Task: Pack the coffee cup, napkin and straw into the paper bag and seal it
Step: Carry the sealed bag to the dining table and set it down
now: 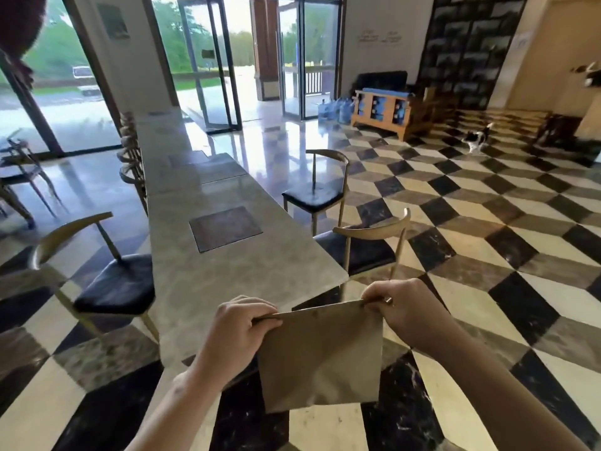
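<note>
Paper bag (322,356) is held in the air, pinched at its top corners: left hand (237,333) fingers (260,312) curled on one corner, right hand (403,314) fingers (374,296) on the other (bag hangs below fingers, near end of the counter (227,275) beyond them).

long marble table (208,255) flanked by chairs (107,271), checkered floor (487,222), bright glass doors (208,60) behind.

Paper bag (320,356) hangs at six o'clock, left hand (239,333) at its left top corner, right hand (401,309) at its right. Desk (208,275) runs toward twelve behind it, chairs (107,281) flanking both sides.
</note>
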